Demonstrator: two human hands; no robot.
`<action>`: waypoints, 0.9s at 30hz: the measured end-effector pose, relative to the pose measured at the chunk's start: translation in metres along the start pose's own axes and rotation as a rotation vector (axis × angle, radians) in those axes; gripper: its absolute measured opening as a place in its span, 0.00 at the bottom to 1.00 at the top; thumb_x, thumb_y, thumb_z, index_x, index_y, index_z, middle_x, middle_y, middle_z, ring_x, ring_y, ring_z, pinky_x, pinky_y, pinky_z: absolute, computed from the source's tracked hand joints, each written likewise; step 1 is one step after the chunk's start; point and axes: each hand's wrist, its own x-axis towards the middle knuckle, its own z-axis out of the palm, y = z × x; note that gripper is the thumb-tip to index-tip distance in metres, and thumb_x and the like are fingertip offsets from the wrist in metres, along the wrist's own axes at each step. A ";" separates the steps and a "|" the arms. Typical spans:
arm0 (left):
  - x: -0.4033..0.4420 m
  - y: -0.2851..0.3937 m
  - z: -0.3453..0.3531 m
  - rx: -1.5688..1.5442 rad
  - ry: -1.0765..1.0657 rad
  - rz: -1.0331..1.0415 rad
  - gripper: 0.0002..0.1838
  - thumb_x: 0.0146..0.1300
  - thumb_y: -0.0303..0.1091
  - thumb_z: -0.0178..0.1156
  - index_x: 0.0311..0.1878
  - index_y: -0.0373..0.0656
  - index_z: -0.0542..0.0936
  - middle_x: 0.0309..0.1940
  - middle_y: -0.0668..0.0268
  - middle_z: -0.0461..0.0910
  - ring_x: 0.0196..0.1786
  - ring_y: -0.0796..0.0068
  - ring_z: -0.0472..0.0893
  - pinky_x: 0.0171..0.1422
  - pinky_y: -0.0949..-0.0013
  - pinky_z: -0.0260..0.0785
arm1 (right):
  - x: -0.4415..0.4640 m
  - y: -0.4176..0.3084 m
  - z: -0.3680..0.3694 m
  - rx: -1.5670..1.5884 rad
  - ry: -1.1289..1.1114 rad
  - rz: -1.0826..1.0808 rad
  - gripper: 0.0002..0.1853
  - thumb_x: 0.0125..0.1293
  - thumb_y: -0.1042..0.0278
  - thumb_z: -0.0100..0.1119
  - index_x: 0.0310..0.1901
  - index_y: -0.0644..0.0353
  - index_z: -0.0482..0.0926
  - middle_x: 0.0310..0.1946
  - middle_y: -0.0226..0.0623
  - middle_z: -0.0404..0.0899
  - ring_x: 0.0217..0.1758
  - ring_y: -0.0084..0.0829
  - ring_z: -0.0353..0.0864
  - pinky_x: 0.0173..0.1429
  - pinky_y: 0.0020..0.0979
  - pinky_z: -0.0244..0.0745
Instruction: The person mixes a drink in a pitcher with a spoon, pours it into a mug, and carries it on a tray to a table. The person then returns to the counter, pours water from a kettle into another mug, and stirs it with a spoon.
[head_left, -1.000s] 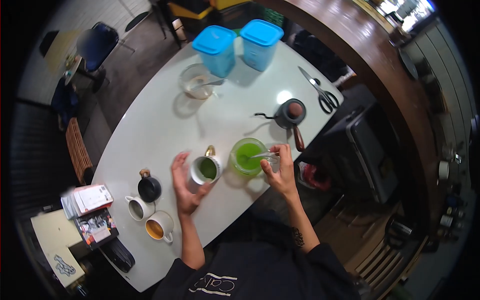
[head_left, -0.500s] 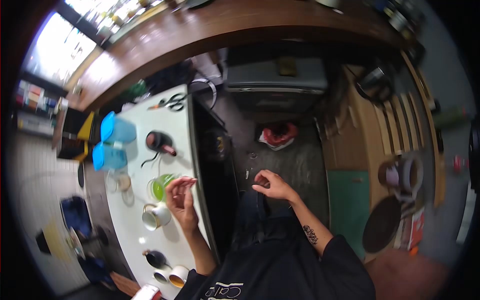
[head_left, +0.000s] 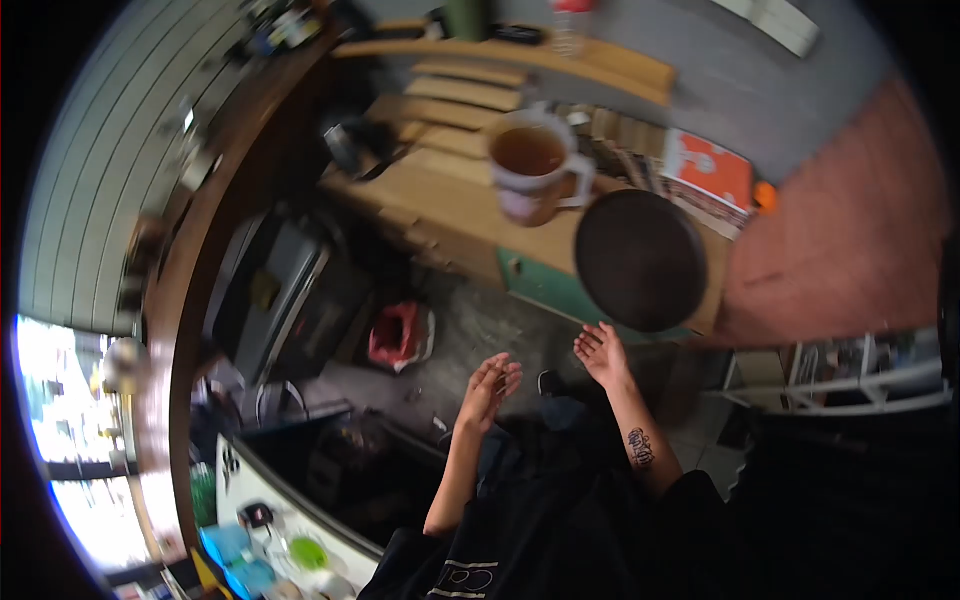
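Note:
My left hand (head_left: 490, 390) is held out over the floor, its fingers loosely apart and a little blurred, with nothing seen in it. My right hand (head_left: 601, 354) is raised with fingers spread, holding nothing. Past it, a round dark tray (head_left: 640, 262) overhangs the front of the wooden counter (head_left: 425, 195); the right fingertips appear just short of its lower edge, and whether they touch cannot be told. Left of the tray stands a large handled pitcher (head_left: 525, 190) with brown liquid inside.
A red-lined bin (head_left: 400, 335) stands on the floor beside a dark appliance (head_left: 280, 290). The white worktop (head_left: 345, 545), lower left, carries blue containers (head_left: 235, 560) and a green-filled cup (head_left: 307, 552). An orange-and-white box (head_left: 708, 168) lies behind the tray. A white shelf rack (head_left: 850, 385) stands right.
My view has swung right, from the white worktop to the wooden counter. The left hand has left the area over the worktop cups. The right hand's fingers have spread from a loose curl.

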 end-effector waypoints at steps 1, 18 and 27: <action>0.016 -0.010 0.017 0.067 -0.031 -0.029 0.19 0.79 0.44 0.54 0.66 0.47 0.74 0.57 0.61 0.82 0.58 0.69 0.81 0.66 0.63 0.74 | -0.003 -0.022 -0.018 0.043 0.008 -0.050 0.20 0.70 0.54 0.62 0.48 0.66 0.78 0.43 0.42 0.76 0.49 0.39 0.78 0.57 0.40 0.79; 0.155 -0.077 0.136 0.307 -0.110 -0.236 0.47 0.70 0.49 0.66 0.76 0.34 0.50 0.71 0.54 0.65 0.69 0.59 0.73 0.69 0.59 0.71 | 0.038 -0.102 -0.129 0.105 0.253 -0.088 0.41 0.72 0.52 0.65 0.77 0.54 0.52 0.75 0.50 0.53 0.74 0.50 0.66 0.75 0.53 0.68; 0.159 -0.072 0.076 0.170 -0.136 -0.200 0.24 0.75 0.45 0.57 0.69 0.49 0.68 0.63 0.62 0.74 0.65 0.63 0.77 0.67 0.59 0.73 | 0.033 -0.080 -0.117 -0.161 0.212 -0.159 0.15 0.71 0.76 0.61 0.56 0.55 0.74 0.48 0.30 0.78 0.55 0.40 0.80 0.66 0.52 0.75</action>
